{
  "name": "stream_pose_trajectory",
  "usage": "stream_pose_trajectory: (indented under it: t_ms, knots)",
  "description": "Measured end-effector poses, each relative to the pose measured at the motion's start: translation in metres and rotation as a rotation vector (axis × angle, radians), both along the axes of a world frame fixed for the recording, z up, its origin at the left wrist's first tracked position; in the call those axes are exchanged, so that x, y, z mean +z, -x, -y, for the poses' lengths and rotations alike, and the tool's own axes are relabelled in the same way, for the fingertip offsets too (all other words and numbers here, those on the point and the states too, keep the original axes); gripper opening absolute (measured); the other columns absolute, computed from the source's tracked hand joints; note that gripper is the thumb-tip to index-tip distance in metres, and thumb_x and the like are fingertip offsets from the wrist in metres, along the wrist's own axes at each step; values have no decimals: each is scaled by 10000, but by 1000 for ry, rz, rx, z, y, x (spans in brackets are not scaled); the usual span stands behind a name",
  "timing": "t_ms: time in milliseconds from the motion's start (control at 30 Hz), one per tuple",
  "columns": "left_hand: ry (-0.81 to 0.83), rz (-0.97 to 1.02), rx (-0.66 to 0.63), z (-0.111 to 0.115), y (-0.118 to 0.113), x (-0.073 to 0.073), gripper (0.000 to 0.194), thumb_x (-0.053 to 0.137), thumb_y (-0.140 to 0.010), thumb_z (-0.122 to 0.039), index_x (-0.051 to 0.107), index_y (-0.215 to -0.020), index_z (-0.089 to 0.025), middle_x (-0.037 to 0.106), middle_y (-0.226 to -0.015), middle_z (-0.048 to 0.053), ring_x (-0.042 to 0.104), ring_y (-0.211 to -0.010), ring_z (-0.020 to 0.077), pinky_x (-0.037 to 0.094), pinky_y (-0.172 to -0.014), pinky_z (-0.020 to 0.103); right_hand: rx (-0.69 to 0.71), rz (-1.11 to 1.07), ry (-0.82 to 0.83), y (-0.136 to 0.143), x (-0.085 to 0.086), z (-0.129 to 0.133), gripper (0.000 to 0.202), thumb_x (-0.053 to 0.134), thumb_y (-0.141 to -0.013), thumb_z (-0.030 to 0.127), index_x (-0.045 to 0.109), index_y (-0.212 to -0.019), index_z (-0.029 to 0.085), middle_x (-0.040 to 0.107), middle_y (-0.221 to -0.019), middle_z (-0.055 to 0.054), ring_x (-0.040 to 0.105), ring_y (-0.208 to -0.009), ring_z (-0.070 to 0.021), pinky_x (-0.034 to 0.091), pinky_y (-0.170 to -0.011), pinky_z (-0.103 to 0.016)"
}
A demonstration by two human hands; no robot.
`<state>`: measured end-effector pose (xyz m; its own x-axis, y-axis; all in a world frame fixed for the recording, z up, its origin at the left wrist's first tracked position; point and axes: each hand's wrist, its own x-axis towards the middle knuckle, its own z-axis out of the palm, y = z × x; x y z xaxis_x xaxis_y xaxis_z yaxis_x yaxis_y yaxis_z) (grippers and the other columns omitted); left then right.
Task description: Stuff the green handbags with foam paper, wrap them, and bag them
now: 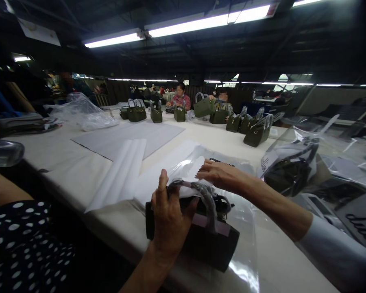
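A dark green handbag (210, 244) with plastic-wrapped handles (212, 203) stands tilted at the table's near edge. My left hand (167, 219) holds it by the top, thumb at the opening, one finger raised. Just beyond the handles, my right hand (218, 175) has its fingers together at a white strip with a serrated edge (193, 169); its fingertips are partly hidden there. Clear plastic (244, 252) lies under and beside the handbag. A dark chain (221, 162) shows behind my right hand.
White sheets (118, 175) and a grey sheet (131, 136) lie on the table (55, 162). Several green handbags (256, 132) line the far side, where people sit. Plastic-wrapped goods (288, 171) crowd the right. Someone in a polka-dot sleeve (21, 244) is close at left.
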<state>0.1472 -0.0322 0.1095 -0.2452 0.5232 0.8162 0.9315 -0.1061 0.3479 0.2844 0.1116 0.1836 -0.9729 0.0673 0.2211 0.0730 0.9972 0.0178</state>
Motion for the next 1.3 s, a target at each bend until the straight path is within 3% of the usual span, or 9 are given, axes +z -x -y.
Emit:
stream_pose_trajectory:
  t_ms: [133, 333, 400, 567, 800, 1000, 1133, 1300]
  knots:
    - [-138, 67, -113, 5, -2, -1, 279, 600, -804, -307, 517, -1018, -149, 400, -1288, 160, 460, -1154, 262, 430, -944, 406, 12, -32, -22, 1, -7, 3, 286, 410, -852, 31, 582, -1025, 181, 530, -1085, -86, 446, -1066, -185, 432, -880, -336]
    - [-119, -2, -112, 5, 2, -6, 458, 615, -798, -299, 458, -1191, -125, 180, -1417, 222, 453, -1171, 286, 438, -940, 395, -14, -56, 0, -6, -9, 2, 296, 375, -877, 68, 575, -1056, 195, 554, -993, -89, 487, -1022, -177, 439, -886, -370]
    - [-106, 15, -105, 5, 2, -5, 474, 617, -793, -334, 456, -1185, -120, 217, -1405, 223, 437, -1186, 294, 433, -947, 405, 12, -42, 17, -5, -7, 1, 287, 382, -876, 69, 585, -1036, 192, 565, -974, -90, 497, -1003, -177, 438, -885, -370]
    - [-95, 101, -130, 6, 1, -4, 285, 631, -785, -299, 517, -996, -145, 494, -1203, 142, 484, -1138, 238, 447, -936, 373, 49, -53, 76, 0, -3, -2, 289, 410, -850, 44, 606, -1019, 173, 580, -996, -96, 500, -1027, -183, 435, -884, -336]
    - [-162, 7, -131, 3, 5, -14, 456, 648, -772, -271, 472, -1164, -119, 397, -1297, 185, 419, -1199, 270, 404, -978, 391, 36, -72, 139, -2, -7, -6, 300, 408, -843, 50, 609, -1024, 179, 588, -985, -101, 506, -1015, -183, 437, -872, -341]
    - [-94, 69, -157, 1, 1, -6, 207, 628, -783, -222, 527, -945, -143, 519, -1102, 122, 513, -1057, 213, 458, -899, 351, -13, -84, 241, 4, -11, -8, 157, 501, -849, 178, 641, -920, 181, 619, -920, -78, 532, -977, -188, 413, -898, -357]
    - [-127, 81, -172, 2, 1, -6, 127, 581, -805, -180, 524, -916, -160, 521, -1079, 107, 521, -1042, 208, 474, -871, 355, 83, -129, 308, 13, -9, 2, 154, 512, -838, 246, 629, -919, 186, 603, -971, -62, 506, -1024, -189, 398, -912, -338]
    - [-131, 52, -194, 1, 2, -11, 307, 562, -827, -273, 512, -1106, -155, 441, -1251, 152, 447, -1170, 263, 437, -939, 404, 179, -162, 300, 28, -4, 7, 132, 513, -818, 208, 598, -903, 153, 569, -958, -91, 491, -1010, -191, 407, -903, -359]
